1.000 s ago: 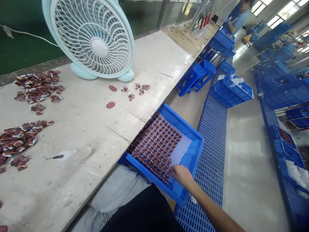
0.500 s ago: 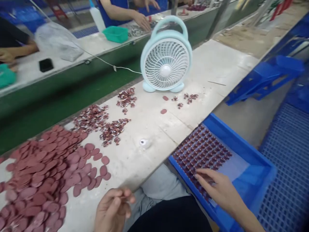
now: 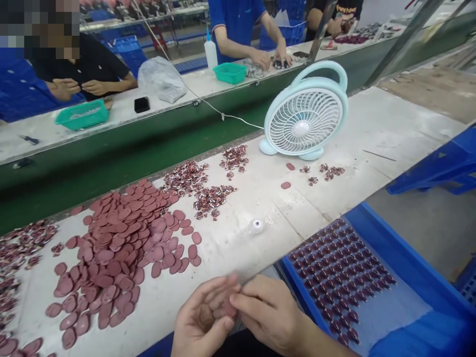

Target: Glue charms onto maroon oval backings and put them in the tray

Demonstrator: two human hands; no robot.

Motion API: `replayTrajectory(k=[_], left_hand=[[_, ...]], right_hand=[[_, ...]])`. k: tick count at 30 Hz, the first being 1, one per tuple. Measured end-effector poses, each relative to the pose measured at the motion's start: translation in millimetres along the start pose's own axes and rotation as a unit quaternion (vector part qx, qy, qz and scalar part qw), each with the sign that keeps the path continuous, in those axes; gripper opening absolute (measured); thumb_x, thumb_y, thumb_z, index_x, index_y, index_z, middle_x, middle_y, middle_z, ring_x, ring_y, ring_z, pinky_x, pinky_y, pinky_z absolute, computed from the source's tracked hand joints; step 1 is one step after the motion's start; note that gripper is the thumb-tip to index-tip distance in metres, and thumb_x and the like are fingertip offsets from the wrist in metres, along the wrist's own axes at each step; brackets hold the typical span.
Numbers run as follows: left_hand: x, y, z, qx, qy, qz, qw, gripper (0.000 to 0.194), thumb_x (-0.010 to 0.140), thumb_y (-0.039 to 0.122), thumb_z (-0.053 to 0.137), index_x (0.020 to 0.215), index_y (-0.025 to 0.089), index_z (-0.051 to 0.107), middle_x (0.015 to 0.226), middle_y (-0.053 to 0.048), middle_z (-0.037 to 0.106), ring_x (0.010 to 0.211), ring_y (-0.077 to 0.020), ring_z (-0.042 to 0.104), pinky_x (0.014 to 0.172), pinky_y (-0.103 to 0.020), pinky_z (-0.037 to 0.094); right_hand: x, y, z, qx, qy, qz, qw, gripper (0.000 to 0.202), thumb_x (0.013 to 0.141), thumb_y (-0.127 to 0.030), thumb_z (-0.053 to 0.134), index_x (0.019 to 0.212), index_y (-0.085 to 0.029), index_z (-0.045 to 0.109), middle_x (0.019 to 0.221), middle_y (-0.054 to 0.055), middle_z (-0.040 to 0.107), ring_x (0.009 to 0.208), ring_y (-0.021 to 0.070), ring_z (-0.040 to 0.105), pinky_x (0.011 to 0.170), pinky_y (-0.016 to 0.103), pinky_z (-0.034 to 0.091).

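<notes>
Head view, bottom centre: left hand [image 3: 203, 322] and right hand [image 3: 267, 312] pinch one small reddish oval pad [image 3: 227, 308] together. It looks light and thin; best held by its edges

The single head-worn camera looks forward and down from close above the person's joined hands at the near edge of the worktable [image 3: 260, 198], facing across it toward co-workers beyond the green conveyor [image 3: 122, 148].
</notes>
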State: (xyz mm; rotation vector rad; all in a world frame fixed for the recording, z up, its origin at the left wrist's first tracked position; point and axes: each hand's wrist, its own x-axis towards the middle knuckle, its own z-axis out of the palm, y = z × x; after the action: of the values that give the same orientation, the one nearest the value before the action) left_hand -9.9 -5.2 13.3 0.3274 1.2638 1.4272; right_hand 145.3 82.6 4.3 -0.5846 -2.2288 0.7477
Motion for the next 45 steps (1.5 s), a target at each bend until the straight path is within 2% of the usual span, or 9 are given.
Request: replayTrajectory(k=[5, 11, 13, 16, 19, 23, 27, 37, 45], left_hand=[[12.0, -23.3, 9.2, -0.137, 0.001, -0.032, 0.990, 0.040, 0.065, 0.036, 0.103, 0.099, 0.024, 0.086, 0.106, -0.012, 0.086, 0.103, -0.0279, 0.080, 0.095, -0.032, 0.063], [16.9, -31.4, 5.5, -0.200, 0.038, -0.057, 0.977, 0.051, 0.058, 0.031, 0.106, 0.105, 0.025, 0.086, 0.109, -0.010, 0.086, 0.098, -0.0207, 0.080, 0.087, -0.022, 0.062], [17.9, -25.9, 2.9, -0.180, 0.067, -0.043, 0.980, 0.051, 0.055, 0.030, 0.107, 0.101, 0.023, 0.087, 0.106, -0.010, 0.086, 0.091, -0.0205, 0.081, 0.080, -0.021, 0.063], [19.5, -17.9, 1.5, -0.163, 0.104, -0.033, 0.981, 0.049, 0.049, 0.031, 0.109, 0.093, 0.022, 0.087, 0.103, -0.010, 0.086, 0.084, -0.0205, 0.081, 0.073, -0.019, 0.063], [20.3, -16.7, 3.2, -0.143, 0.112, -0.013, 0.983, 0.046, 0.045, 0.030, 0.110, 0.082, 0.021, 0.085, 0.100, -0.009, 0.087, 0.067, -0.0172, 0.079, 0.064, -0.020, 0.063], [19.9, -23.7, 5.3, -0.091, 0.121, -0.003, 0.988, 0.047, 0.048, 0.032, 0.109, 0.085, 0.020, 0.081, 0.086, -0.008, 0.085, 0.064, -0.0186, 0.078, 0.059, -0.019, 0.060], [22.0, -29.4, 3.9, -0.055, 0.131, 0.004, 0.990, 0.049, 0.053, 0.040, 0.107, 0.091, 0.021, 0.084, 0.093, -0.010, 0.086, 0.077, -0.0231, 0.082, 0.064, -0.020, 0.062], [31.7, -38.5, -3.3, 0.011, 0.085, -0.001, 0.996, 0.043, 0.079, 0.060, 0.087, 0.105, 0.026, 0.087, 0.108, -0.009, 0.085, 0.105, -0.0295, 0.079, 0.094, -0.033, 0.064], [34.7, -27.7, -13.1, -0.090, -0.126, -0.034, 0.987, 0.015, 0.078, 0.027, 0.093, 0.089, 0.019, 0.087, 0.109, -0.011, 0.084, 0.103, -0.0289, 0.077, 0.097, -0.037, 0.058]], right_hand=[[-10.5, 8.5, 17.4, 0.002, 0.132, -0.016, 0.991, 0.026, 0.094, -0.004, 0.069, 0.115, -0.019, 0.073, 0.077, 0.003, 0.074, 0.061, 0.0161, 0.063, 0.053, 0.028, 0.054], [-10.0, 5.4, 20.9, 0.116, 0.091, 0.076, 0.986, 0.026, 0.092, -0.004, 0.067, 0.110, -0.021, 0.074, 0.088, 0.005, 0.071, 0.071, 0.0151, 0.068, 0.061, 0.025, 0.060], [-9.0, 5.9, 19.0, 0.257, 0.102, 0.188, 0.942, 0.016, 0.094, -0.014, 0.070, 0.106, -0.023, 0.075, 0.083, 0.003, 0.068, 0.062, 0.0121, 0.061, 0.051, 0.021, 0.053], [-1.8, 18.1, 15.2, 0.560, 0.105, 0.419, 0.707, 0.022, 0.097, -0.042, 0.072, 0.100, -0.020, 0.072, 0.069, -0.005, 0.056, 0.044, 0.0046, 0.036, 0.032, 0.012, 0.030], [13.3, 42.0, 12.4, 0.771, 0.082, 0.461, 0.432, 0.060, 0.092, -0.067, 0.069, 0.112, -0.011, 0.068, 0.072, -0.008, 0.053, 0.043, 0.0007, 0.030, 0.027, 0.006, 0.018], [33.6, 70.1, 10.0, 0.871, 0.147, 0.383, 0.272, 0.066, 0.099, -0.064, 0.063, 0.128, -0.005, 0.058, 0.080, -0.007, 0.058, 0.051, -0.0014, 0.049, 0.034, -0.001, 0.032], [43.0, 64.4, 9.6, 0.871, 0.148, 0.381, 0.274, 0.038, 0.104, -0.047, 0.064, 0.111, -0.009, 0.063, 0.071, -0.010, 0.053, 0.047, -0.0015, 0.048, 0.034, 0.001, 0.031], [42.8, -6.9, 33.8, 0.731, 0.203, 0.475, 0.446, 0.043, 0.087, -0.057, 0.082, 0.091, -0.015, 0.072, 0.062, -0.009, 0.054, 0.040, -0.0004, 0.022, 0.033, 0.010, 0.022], [45.6, -1.5, 18.6, 0.743, 0.072, 0.499, 0.440, 0.046, 0.089, -0.059, 0.078, 0.087, -0.014, 0.071, 0.052, -0.010, 0.053, 0.033, -0.0016, 0.018, 0.030, 0.011, 0.015]])
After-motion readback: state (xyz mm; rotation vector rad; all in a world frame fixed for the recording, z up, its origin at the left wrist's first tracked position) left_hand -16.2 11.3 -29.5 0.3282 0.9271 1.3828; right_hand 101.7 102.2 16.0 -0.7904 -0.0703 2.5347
